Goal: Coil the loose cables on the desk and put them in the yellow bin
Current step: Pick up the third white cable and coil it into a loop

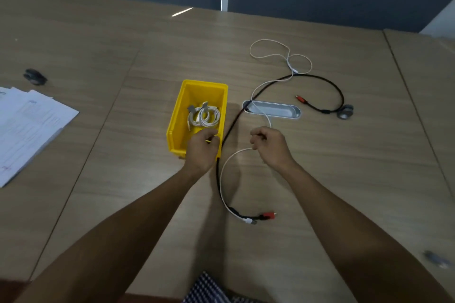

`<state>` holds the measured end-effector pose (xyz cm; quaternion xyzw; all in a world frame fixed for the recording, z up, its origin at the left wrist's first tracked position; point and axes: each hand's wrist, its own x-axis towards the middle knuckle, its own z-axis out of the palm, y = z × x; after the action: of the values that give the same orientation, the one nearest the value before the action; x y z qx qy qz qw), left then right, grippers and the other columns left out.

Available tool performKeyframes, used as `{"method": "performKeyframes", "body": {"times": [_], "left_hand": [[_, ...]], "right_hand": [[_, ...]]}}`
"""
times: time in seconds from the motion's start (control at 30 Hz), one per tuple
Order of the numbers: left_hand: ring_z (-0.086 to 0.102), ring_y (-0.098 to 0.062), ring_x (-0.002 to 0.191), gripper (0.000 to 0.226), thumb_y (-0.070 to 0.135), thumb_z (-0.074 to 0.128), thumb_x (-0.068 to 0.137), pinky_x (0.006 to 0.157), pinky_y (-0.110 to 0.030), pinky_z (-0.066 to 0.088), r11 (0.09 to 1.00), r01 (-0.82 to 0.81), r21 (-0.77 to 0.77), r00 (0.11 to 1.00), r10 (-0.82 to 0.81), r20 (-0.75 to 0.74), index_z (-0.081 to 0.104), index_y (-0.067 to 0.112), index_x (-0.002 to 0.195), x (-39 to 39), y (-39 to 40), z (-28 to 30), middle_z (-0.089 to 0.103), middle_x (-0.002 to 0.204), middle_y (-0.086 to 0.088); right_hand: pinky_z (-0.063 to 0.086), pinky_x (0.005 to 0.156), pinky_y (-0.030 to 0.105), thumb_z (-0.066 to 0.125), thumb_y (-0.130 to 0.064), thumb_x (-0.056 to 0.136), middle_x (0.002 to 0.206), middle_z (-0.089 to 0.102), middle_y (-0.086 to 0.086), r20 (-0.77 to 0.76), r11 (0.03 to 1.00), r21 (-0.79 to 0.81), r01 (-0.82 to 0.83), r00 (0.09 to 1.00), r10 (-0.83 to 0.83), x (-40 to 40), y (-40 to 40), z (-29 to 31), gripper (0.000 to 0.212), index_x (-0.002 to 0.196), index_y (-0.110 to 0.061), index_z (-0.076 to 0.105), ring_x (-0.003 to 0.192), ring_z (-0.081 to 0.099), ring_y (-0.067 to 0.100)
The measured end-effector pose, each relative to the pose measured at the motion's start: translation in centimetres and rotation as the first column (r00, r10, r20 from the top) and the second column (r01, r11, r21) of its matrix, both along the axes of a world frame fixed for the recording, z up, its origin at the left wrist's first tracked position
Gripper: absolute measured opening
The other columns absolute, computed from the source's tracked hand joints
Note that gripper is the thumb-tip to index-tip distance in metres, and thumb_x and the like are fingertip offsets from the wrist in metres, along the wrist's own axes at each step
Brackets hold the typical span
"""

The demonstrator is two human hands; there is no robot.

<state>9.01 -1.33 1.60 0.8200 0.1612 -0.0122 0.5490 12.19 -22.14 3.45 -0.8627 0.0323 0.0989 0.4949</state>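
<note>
On a wooden desk a yellow bin stands a little left of centre, and inside it lie coiled white cables bundled together near its far end. The person's left hand hovers over the near right corner of the bin with its fingers curled inward; whether it holds anything is hard to tell, since the fingertips are turned down and partly merge with the yellow rim. The right hand is to the right of the bin, its thumb and fingers pinching a loose white cable. From that pinch the cable curves down toward the person and ends in a plug lying beside the red-tipped connector of a black cable; the other way it runs up across a silver oval cable port set into the desk and spreads into loose loops at the far side. The black cable passes just beside the bin's right wall, climbs diagonally, arcs round to the right and doubles back to a second red connector. A small grey round object sits just beside that arc. A stack of white papers lies at the left edge, with a dark object beyond it.
</note>
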Motion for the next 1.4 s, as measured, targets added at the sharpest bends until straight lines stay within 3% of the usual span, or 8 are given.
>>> {"method": "performKeyframes", "body": {"times": [0.13, 0.23, 0.33, 0.47, 0.67, 0.93, 1.13, 1.4], "left_hand": [[0.070, -0.032, 0.096, 0.018, 0.014, 0.067, 0.093, 0.087, -0.040, 0.057, 0.990, 0.129, 0.050, 0.992, -0.129, -0.007, 0.075, 0.009, 0.108, -4.3, -2.0, 1.4, 0.070, 0.096, 0.000], [0.070, -0.017, 0.095, 0.018, 0.008, 0.069, 0.093, 0.086, -0.030, 0.055, 0.947, 0.249, 0.202, 0.969, -0.244, -0.051, 0.077, 0.011, 0.109, -7.7, -2.6, 0.7, 0.074, 0.107, -0.001], [0.069, -0.019, 0.091, 0.022, 0.005, 0.071, 0.090, 0.086, -0.030, 0.055, 0.909, 0.312, 0.278, 0.950, -0.292, -0.111, 0.078, 0.015, 0.108, -10.2, -2.6, -0.6, 0.071, 0.111, -0.005], [0.066, -0.019, 0.085, 0.026, 0.003, 0.069, 0.085, 0.083, -0.033, 0.056, 0.842, 0.403, 0.358, 0.914, -0.387, -0.119, 0.079, 0.014, 0.106, -12.5, -3.0, -2.3, 0.069, 0.105, -0.009], [0.064, -0.026, 0.099, 0.028, -0.003, 0.074, 0.077, 0.085, -0.033, 0.053, 0.731, 0.508, 0.455, 0.849, -0.515, -0.120, 0.081, 0.009, 0.101, -13.9, -3.6, -4.8, 0.073, 0.101, -0.012], [0.061, -0.024, 0.091, 0.003, 0.015, 0.077, 0.086, 0.082, -0.034, 0.052, 0.693, 0.518, 0.501, 0.829, -0.552, -0.094, 0.077, 0.013, 0.084, -13.5, -3.0, -7.3, 0.066, 0.090, -0.007], [0.057, -0.022, 0.099, 0.011, 0.023, 0.073, 0.089, 0.078, -0.035, 0.050, 0.641, 0.555, 0.531, 0.815, -0.548, -0.190, 0.076, 0.021, 0.099, -12.8, -2.7, -5.8, 0.056, 0.107, -0.002], [0.062, -0.022, 0.087, 0.008, 0.027, 0.064, 0.095, 0.070, -0.037, 0.051, 0.713, 0.484, 0.508, 0.828, -0.561, -0.001, 0.071, 0.024, 0.096, -8.2, -3.9, 0.9, 0.069, 0.093, 0.002]], "right_hand": [[0.040, 0.046, 0.009, 0.059, -0.002, 0.097, 0.082, 0.073, 0.009, -0.072, 0.999, -0.005, -0.050, 0.996, 0.049, -5.1, -2.0, -1.9, 0.019, 0.104, -0.008, 0.075, 0.069, 0.065, 0.014], [0.045, 0.063, 0.011, 0.067, -0.005, 0.094, 0.077, 0.066, -0.014, -0.086, 0.991, -0.039, -0.127, 0.989, 0.123, -8.7, -3.1, -3.4, 0.016, 0.105, -0.010, 0.078, 0.065, 0.059, -0.002], [0.051, 0.079, 0.025, 0.071, -0.004, 0.091, 0.087, 0.071, -0.005, -0.112, 0.985, -0.040, -0.165, 0.981, 0.160, -11.7, -3.9, -5.0, 0.016, 0.105, -0.009, 0.079, 0.079, 0.064, 0.009], [0.052, 0.077, 0.030, 0.071, -0.004, 0.087, 0.088, 0.072, 0.002, -0.167, 0.964, -0.075, -0.255, 0.956, 0.240, -14.4, -4.3, -6.4, 0.020, 0.104, -0.008, 0.080, 0.080, 0.064, 0.014], [0.051, 0.075, 0.038, 0.079, -0.014, 0.079, 0.097, 0.062, 0.003, -0.137, 0.871, -0.247, -0.424, 0.906, 0.401, -16.7, -4.2, -7.8, 0.016, 0.094, -0.017, 0.076, 0.088, 0.062, 0.023], [0.048, 0.073, 0.040, 0.070, -0.019, 0.087, 0.104, 0.062, 0.005, -0.120, 0.816, -0.432, -0.385, 0.921, 0.371, -16.9, -2.8, -8.0, 0.004, 0.091, -0.019, 0.069, 0.098, 0.062, 0.033], [0.047, 0.062, 0.030, 0.075, -0.011, 0.079, 0.069, 0.066, -0.005, -0.205, 0.986, -0.082, -0.146, 0.971, 0.126, -15.9, -3.0, -7.1, 0.007, 0.078, -0.016, 0.071, 0.065, 0.060, 0.014], [0.048, 0.054, 0.020, 0.068, -0.004, 0.098, 0.072, 0.072, 0.006, -0.113, 0.954, 0.257, 0.151, 0.986, -0.126, -10.6, -4.5, 0.3, 0.010, 0.090, -0.006, 0.074, 0.057, 0.063, 0.003]]}}
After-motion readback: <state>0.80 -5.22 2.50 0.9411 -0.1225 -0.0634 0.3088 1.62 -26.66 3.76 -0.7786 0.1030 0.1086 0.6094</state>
